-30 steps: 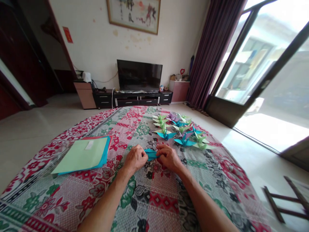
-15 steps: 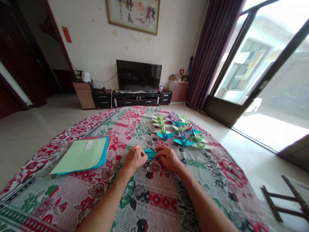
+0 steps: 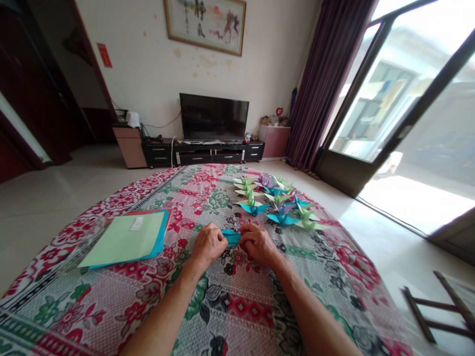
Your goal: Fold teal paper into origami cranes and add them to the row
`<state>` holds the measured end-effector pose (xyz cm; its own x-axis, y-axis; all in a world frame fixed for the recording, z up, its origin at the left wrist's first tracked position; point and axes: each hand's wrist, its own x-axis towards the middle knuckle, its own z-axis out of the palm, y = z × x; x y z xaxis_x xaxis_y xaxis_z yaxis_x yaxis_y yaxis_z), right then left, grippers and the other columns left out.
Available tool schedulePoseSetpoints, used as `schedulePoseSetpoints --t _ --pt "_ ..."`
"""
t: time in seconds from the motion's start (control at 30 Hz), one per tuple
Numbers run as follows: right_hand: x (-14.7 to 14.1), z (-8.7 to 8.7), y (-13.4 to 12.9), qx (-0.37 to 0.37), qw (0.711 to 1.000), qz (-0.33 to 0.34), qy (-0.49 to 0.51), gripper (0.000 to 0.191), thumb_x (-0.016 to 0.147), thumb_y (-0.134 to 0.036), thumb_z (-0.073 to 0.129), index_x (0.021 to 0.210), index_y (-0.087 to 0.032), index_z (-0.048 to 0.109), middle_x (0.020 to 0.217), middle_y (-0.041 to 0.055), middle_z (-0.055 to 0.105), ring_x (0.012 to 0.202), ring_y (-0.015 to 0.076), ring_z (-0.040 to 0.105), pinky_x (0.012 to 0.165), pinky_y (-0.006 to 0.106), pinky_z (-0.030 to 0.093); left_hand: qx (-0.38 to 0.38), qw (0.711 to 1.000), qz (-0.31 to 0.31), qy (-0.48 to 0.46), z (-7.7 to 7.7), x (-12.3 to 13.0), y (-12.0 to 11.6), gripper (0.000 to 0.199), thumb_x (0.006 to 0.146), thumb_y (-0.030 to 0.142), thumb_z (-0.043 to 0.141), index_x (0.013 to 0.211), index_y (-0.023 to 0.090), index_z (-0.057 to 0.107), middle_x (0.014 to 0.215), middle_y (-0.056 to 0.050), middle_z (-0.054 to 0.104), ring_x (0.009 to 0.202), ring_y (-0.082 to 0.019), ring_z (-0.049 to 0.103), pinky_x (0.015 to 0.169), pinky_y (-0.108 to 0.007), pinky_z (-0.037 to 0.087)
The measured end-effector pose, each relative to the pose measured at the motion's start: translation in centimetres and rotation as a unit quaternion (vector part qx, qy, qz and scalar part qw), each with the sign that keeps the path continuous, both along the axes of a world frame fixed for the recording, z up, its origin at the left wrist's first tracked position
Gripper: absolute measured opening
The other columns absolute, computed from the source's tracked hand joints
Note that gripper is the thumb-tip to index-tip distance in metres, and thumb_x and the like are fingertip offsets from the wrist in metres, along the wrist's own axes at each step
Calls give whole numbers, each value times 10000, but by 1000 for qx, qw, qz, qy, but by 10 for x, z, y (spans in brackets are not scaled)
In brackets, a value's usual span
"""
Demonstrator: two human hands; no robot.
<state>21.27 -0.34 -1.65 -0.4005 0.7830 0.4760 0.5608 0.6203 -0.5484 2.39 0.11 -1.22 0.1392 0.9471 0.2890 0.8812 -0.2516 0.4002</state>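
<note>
Between my two hands is a small folded blue paper (image 3: pixel 232 238), its middle showing and its ends covered by fingers. My left hand (image 3: pixel 210 243) pinches the paper's left end. At the right end, my right hand (image 3: pixel 259 243) grips it with thumb and bent fingers. Both hands are low over the patterned tablecloth (image 3: pixel 252 291). Beyond them, to the right, stand several folded paper cranes (image 3: pixel 282 215) in blue, green and purple.
A stack of square paper sheets (image 3: pixel 120 238), pale green on top with blue and red beneath, lies at the left of the table. A dark wooden frame (image 3: pixel 438 306) stands on the floor at right. A television (image 3: pixel 214 117) is beyond the table.
The view has shifted very slightly. Both hands keep their grip on the blue paper in nearly the same place.
</note>
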Motion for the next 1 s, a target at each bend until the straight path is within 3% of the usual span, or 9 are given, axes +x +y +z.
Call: schedulePoseSetpoints --t 0.2,0.33,0.43,0.6,0.73,0.83,1.0 --pt "-7 11 -5 26 998 -1 -50 323 641 9 431 685 -182 688 974 56 614 860 153 577 784 268 447 -12 1000 -2 -7 2 0 -1 147 685 157 522 550 170 578 699 -33 567 718 -146 539 690 -241 379" --pt "-25 20 -7 33 998 -34 -31 426 643 37 413 914 -174 665 965 68 605 883 159 562 806 273 437 -15 1000 -8 -12 2 -1 0 144 701 171 531 567 170 583 707 -36 564 742 -153 549 697 -240 380" --pt "-37 16 -11 1 999 -39 -34 451 667 20 433 1021 -177 631 967 75 601 874 164 563 793 268 444 -14 1000 -10 -13 -1 -2 1 138 708 187 537 581 172 587 703 -34 561 744 -154 551 702 -241 380" --pt "-43 4 -18 -7 998 -58 -32 312 717 -35 489 927 -182 667 969 65 593 907 163 550 837 267 426 -4 1000 -18 -16 -4 -3 2 144 706 169 521 579 171 588 732 -43 580 770 -156 551 732 -249 391" --pt "-46 -1 -14 -20 996 -88 -2 191 810 -155 504 819 -192 691 903 56 611 840 149 570 785 255 439 3 999 -31 -23 -5 -4 2 162 714 152 509 581 169 600 734 -47 590 764 -153 552 734 -252 401" --pt "-49 -3 -10 -29 992 -121 15 165 794 -155 532 788 -193 692 870 54 618 822 151 579 761 249 442 -5 998 -52 -43 -3 -9 3 182 725 165 507 579 167 616 731 -48 598 746 -149 559 734 -258 416" --pt "-51 -6 -11 -30 990 -140 17 132 769 -152 558 805 -189 680 867 51 611 829 160 574 761 254 440 -62 972 -139 -181 4 -31 6 206 737 165 475 730 171 681 847 -44 668 828 -138 603 781 -234 455"
